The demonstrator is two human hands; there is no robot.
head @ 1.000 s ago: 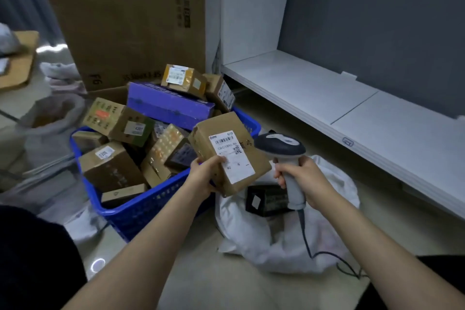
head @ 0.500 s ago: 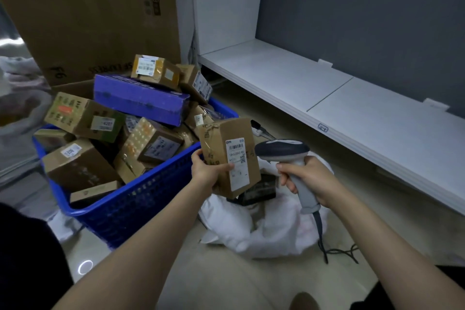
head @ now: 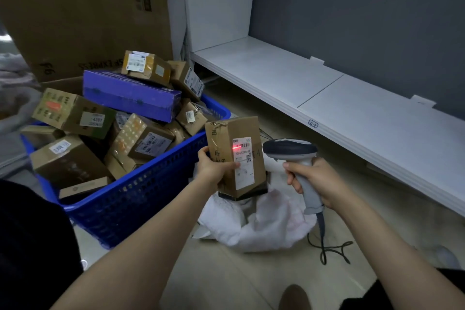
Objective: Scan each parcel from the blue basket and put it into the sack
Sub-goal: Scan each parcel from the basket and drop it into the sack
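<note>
The blue basket (head: 141, 199) is piled high with boxes, and the white sack (head: 266, 224) is slumped on the floor just beside it. Over the sack, a brown parcel (head: 235, 158) is gripped upright by the left hand (head: 215, 171), while the scanner (head: 292, 156) is clutched by the right hand (head: 319, 184), and its red line is thrown across the parcel's label (head: 242, 162).

Left hand (head: 216, 168) holds parcel (head: 235, 158); right hand (head: 317, 182) aims scanner (head: 293, 152).

Basket (head: 151, 199) sits on the floor (head: 226, 277) at left, parcels heaped in it, a tall carton (head: 88, 12) standing behind. Sack (head: 264, 224) lies on the floor just right of the basket. Above the sack, the left hand (head: 214, 171) holds a parcel (head: 236, 156); right of it, the right hand (head: 317, 181) holds the scanner (head: 292, 153). Shelf (head: 352, 108) runs along the right, against the wall.
</note>
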